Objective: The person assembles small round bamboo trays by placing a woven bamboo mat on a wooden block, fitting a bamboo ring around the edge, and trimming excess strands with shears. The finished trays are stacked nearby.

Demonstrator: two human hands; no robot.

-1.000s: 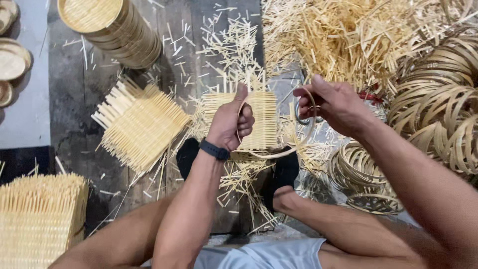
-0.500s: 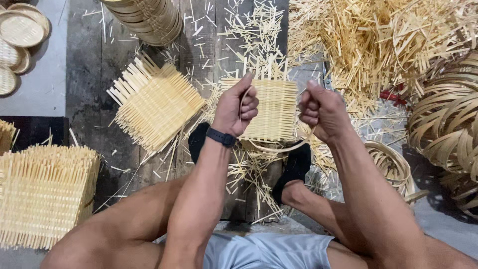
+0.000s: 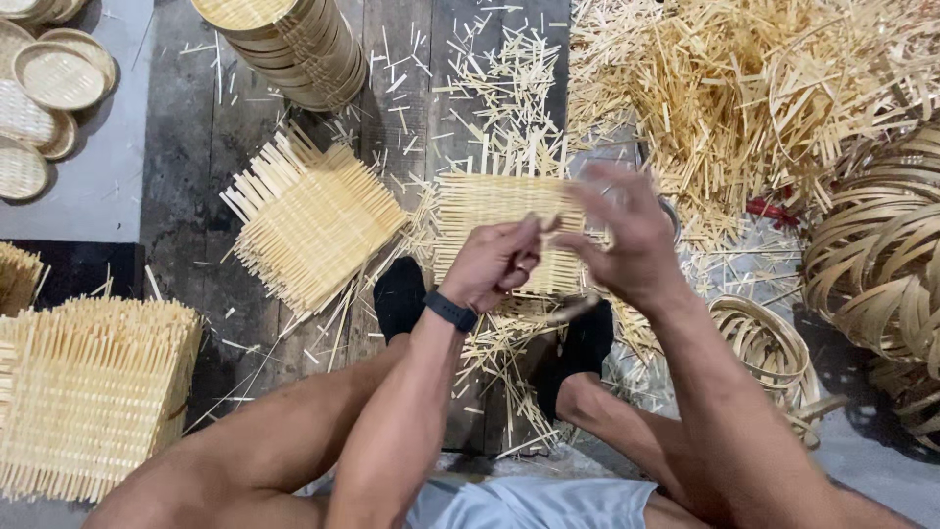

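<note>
- Half a second ago both hands were fists held apart above the woven bamboo mat (image 3: pixel 504 230); now they have drawn together over it.
- The left hand (image 3: pixel 494 263) pinches a thin bamboo strip (image 3: pixel 548 223).
- The right hand (image 3: pixel 627 240), blurred, has opened with its fingers spread, just beside that strip.
- The mat lies flat on the floor beyond the black-socked feet (image 3: pixel 399 294), with a second mat (image 3: pixel 313 220) to its left.
</note>
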